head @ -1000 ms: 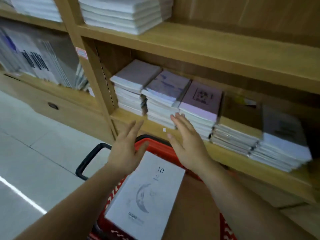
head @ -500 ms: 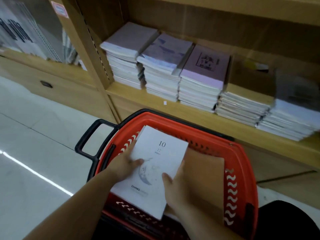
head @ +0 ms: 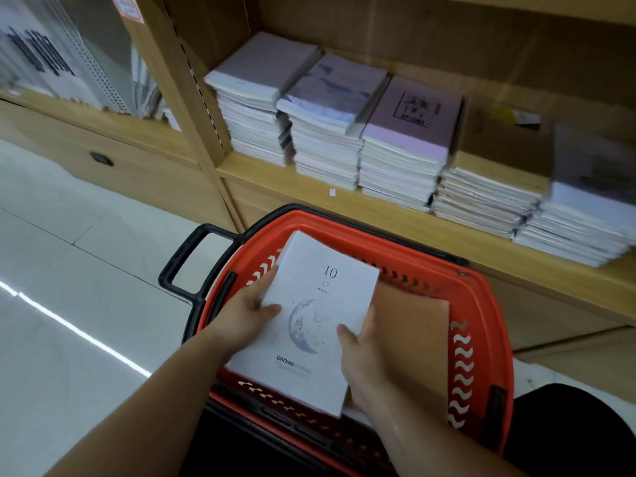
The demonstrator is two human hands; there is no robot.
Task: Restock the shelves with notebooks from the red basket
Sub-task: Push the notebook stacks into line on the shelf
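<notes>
A red basket (head: pixel 481 325) with a black handle stands on the floor below the wooden shelf (head: pixel 395 218). On top of its contents lies a white notebook (head: pixel 320 297) printed with "10 17" and a moon. My left hand (head: pixel 247 315) grips its left edge, thumb on the cover. At the right edge my right hand (head: pixel 358 346) holds the same notebook, thumb on top and fingers under the edge. A brown notebook (head: pixel 413 325) lies beside it in the basket. Several stacks of notebooks (head: pixel 402 132) fill the shelf above.
A wooden upright (head: pixel 192 98) divides the shelf from a left bay holding upright white folders (head: pixel 69 63). Under that bay is a drawer front with a dark pull (head: pixel 101 159). Pale tiled floor (head: pixel 69 304) spreads to the left. A dark garment (head: pixel 585 425) shows at bottom right.
Both hands came down from in front of the shelf into the basket and took hold of the white notebook's sides. My view tilted down toward the basket.
</notes>
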